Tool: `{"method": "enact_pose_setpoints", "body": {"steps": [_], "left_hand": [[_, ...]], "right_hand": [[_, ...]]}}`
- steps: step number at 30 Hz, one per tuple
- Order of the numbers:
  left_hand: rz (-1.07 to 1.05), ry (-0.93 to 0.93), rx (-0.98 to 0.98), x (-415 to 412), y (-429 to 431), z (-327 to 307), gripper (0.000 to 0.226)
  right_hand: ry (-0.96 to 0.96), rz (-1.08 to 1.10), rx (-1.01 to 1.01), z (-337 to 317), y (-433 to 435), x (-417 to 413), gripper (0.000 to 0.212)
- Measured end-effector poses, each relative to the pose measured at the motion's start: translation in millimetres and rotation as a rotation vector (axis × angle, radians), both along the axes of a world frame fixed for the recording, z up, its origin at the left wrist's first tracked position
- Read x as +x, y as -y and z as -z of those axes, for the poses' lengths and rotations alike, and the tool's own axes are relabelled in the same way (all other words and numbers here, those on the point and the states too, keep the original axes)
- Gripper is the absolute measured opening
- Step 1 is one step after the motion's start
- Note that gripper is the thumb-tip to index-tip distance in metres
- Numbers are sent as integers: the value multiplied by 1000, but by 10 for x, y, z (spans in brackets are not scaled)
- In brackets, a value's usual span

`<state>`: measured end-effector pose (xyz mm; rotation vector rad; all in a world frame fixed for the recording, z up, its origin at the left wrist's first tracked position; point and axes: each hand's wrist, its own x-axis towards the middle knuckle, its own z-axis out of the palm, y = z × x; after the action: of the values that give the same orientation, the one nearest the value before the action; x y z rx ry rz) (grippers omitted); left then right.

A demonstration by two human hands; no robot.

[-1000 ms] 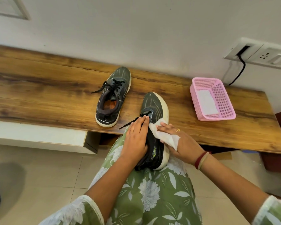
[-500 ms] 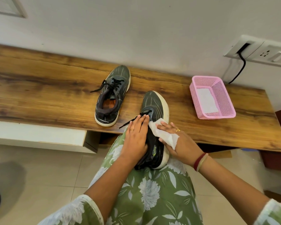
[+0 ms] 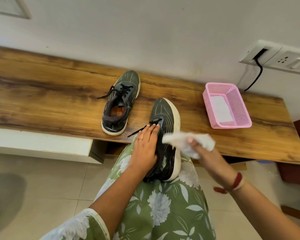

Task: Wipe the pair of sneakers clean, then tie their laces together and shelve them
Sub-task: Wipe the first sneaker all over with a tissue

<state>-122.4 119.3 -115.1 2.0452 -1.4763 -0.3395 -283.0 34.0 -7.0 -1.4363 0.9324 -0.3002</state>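
Head view: the near sneaker (image 3: 166,118) lies across the person's lap (image 3: 163,205), heel toward the body, its toe over the front edge of the wooden counter (image 3: 42,94). The left hand (image 3: 145,146) rests flat on this shoe's collar. Its grip is spread, with straight fingers laid together and the tips reaching the laces. A loose lace end trails out to the left from under those fingers.

The right hand (image 3: 206,153) is motion-blurred, raised just right of the shoe. Its grip pinches a crumpled white wipe (image 3: 180,139). The wipe's left tip overlaps the shoe's upper, but I cannot tell whether it touches.

The far sneaker (image 3: 121,103) stands upright on the counter, left of and behind the near one, apart from it, laces untied. A pink basket (image 3: 239,108) sits on the counter well to the right, holding a white sheet (image 3: 220,108). Above it a black cable (image 3: 256,75) hangs from a wall socket (image 3: 284,58).
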Motion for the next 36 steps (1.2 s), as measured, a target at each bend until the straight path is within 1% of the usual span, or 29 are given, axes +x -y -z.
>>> {"method": "enact_pose_setpoints", "body": {"steps": [1, 2, 4, 6, 8, 11, 13, 14, 17, 18, 20, 21, 23, 25, 27, 28, 30, 33, 35, 36], "left_hand": [[2, -10, 5, -3, 0, -9, 71], [7, -18, 9, -5, 1, -11, 71], [12, -21, 10, -8, -1, -21, 72], [14, -23, 6, -3, -4, -30, 73], [10, -31, 4, 1, -6, -35, 75], [1, -31, -21, -15, -11, -26, 73], [-14, -25, -44, -29, -13, -17, 66], [-21, -21, -47, -33, -13, -14, 65], [-24, -5, -28, -28, -12, -23, 71], [-23, 2, -23, -24, -11, -19, 71], [-22, 4, -18, -17, -9, -11, 70], [-21, 1, -13, -17, -10, -10, 70], [-19, 6, -7, -18, -13, -11, 72], [-11, 10, -2, -23, -8, -11, 76], [-8, 3, -15, -20, -5, -12, 79], [-10, 4, -20, -15, -3, -16, 82], [-3, 2, -17, -11, -5, -20, 88], [8, -13, 2, -16, -15, -41, 87], [2, -8, 5, -11, -11, -36, 88], [-5, -10, 4, -10, -10, -30, 89]], "right_hand": [[30, 146, 5, -32, 80, 36, 17], [28, 224, -68, -39, 156, 84, 17], [12, 285, -221, -17, 250, 218, 22], [-9, 279, -312, 19, 266, 399, 29], [-97, 138, -517, 95, 199, 538, 30], [-390, -292, -822, 372, -69, 566, 42], [-483, -517, -991, 491, -184, 487, 53], [-495, -583, -1028, 516, -157, 438, 52], [-535, -627, -1258, 495, 95, 325, 27], [-543, -643, -1271, 461, 150, 299, 26], [-497, -693, -1240, 415, 179, 277, 46], [-473, -743, -1239, 399, 207, 277, 49], [-515, -834, -1235, 379, 300, 286, 51], [-546, -824, -1200, 377, 410, 292, 49], [-509, -813, -1152, 371, 408, 318, 48], [-489, -849, -1139, 366, 397, 334, 45], [-488, -930, -1189, 344, 413, 340, 42], [-548, -904, -1269, 302, 460, 343, 45], [-473, -885, -1279, 303, 400, 354, 48], [-436, -902, -1240, 280, 376, 366, 47]]}}
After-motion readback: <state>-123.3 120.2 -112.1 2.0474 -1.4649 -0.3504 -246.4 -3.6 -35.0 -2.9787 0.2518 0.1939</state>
